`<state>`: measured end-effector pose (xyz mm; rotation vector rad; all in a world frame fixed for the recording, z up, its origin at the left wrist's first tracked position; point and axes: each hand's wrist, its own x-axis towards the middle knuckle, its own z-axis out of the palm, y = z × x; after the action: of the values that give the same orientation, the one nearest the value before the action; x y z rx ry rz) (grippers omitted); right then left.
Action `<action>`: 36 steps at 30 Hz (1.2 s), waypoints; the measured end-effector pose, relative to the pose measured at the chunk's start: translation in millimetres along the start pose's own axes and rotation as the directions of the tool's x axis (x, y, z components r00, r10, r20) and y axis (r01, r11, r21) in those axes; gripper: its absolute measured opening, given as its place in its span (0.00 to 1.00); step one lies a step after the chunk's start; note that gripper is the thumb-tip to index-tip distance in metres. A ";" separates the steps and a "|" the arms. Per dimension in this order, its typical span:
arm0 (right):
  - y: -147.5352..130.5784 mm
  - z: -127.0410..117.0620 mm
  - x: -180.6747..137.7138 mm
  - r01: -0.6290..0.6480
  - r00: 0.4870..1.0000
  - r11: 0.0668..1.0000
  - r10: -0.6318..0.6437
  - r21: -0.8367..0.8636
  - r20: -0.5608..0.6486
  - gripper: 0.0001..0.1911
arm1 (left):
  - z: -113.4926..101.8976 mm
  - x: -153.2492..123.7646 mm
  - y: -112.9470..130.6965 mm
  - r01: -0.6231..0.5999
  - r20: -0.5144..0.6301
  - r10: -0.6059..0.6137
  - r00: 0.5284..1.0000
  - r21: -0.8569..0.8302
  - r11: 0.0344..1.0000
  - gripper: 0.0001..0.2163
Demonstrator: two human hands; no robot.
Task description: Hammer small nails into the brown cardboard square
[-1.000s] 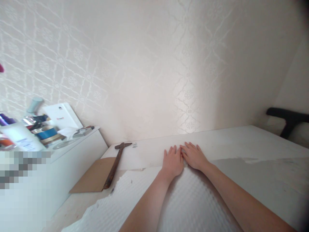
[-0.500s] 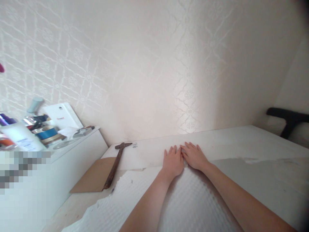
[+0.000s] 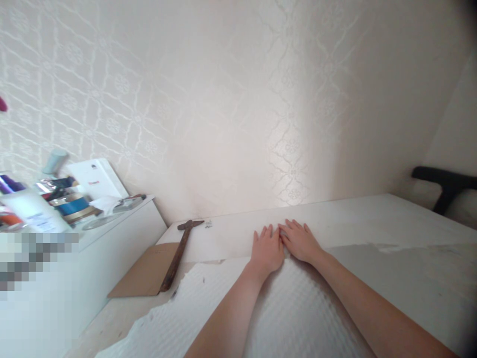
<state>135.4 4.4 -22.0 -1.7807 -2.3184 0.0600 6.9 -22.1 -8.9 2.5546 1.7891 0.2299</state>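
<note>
My left hand (image 3: 268, 250) and my right hand (image 3: 300, 241) lie flat, side by side, on the white tabletop (image 3: 231, 233). Their thumbs and index fingers meet or nearly touch, fingers stretched forward, and neither hand grips anything. Beneath the wrists and forearms spreads a white textured sheet (image 3: 290, 318) with a ragged left edge. To the left, a hammer (image 3: 178, 258) with a dark wooden handle rests on the tabletop, its head toward the wall. Part of the handle overlaps a brown piece of cardboard (image 3: 145, 271).
A white cabinet (image 3: 112, 253) stands at the left, topped by a white box (image 3: 97, 178), a blue tape roll (image 3: 72, 205), a white tube (image 3: 35, 211) and other small items. The patterned wall (image 3: 223, 109) rises behind the table. A black chair armrest (image 3: 445, 179) shows at the right.
</note>
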 end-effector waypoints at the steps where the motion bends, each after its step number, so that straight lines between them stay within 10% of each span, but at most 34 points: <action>1: -0.1 -0.1 -0.1 -0.001 1.000 1.000 0.001 -0.001 0.000 0.26 | 0.0 0.1 0.0 -0.001 -0.001 0.001 1.000 0.000 1.000 0.24; 36: 1.1 1.0 0.2 -0.002 1.000 1.000 0.002 0.005 0.004 0.26 | -0.6 -0.1 0.0 0.002 0.007 -0.002 1.000 0.025 1.000 0.24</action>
<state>136.2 4.9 -23.1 -1.7818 -2.3169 0.0699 6.8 -22.2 -8.3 2.5677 1.8034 0.1994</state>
